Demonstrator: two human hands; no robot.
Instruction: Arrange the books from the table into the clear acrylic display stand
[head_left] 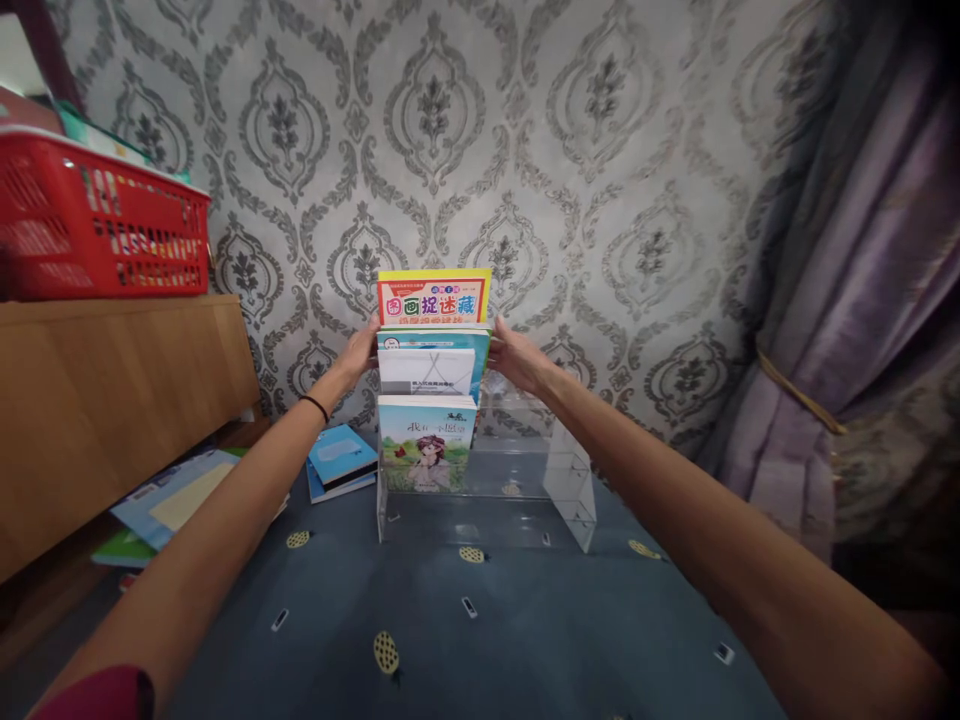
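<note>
A clear acrylic book rack (574,490) stands on the dark blue cloth, with books in its left half on stepped tiers. At the front is a picture book (427,455) with a drawn child on its cover. A white book (426,372) stands behind it, then a teal book (482,350), mostly covered. At the back, a red-and-white picture book (431,300) stands before a yellow one (484,278). My left hand (358,355) closes on the teal book's left edge. My right hand (517,357) grips its right edge, thumb uppermost. Some fingertips are hidden by the books.
Blue books (341,460) lie left of the rack, and more flat books (180,495) lie farther left. A red plastic basket (150,225) sits on a wooden cabinet (120,390). Patterned wallpaper rises close behind the rack, and a purple curtain (847,330) hangs at right.
</note>
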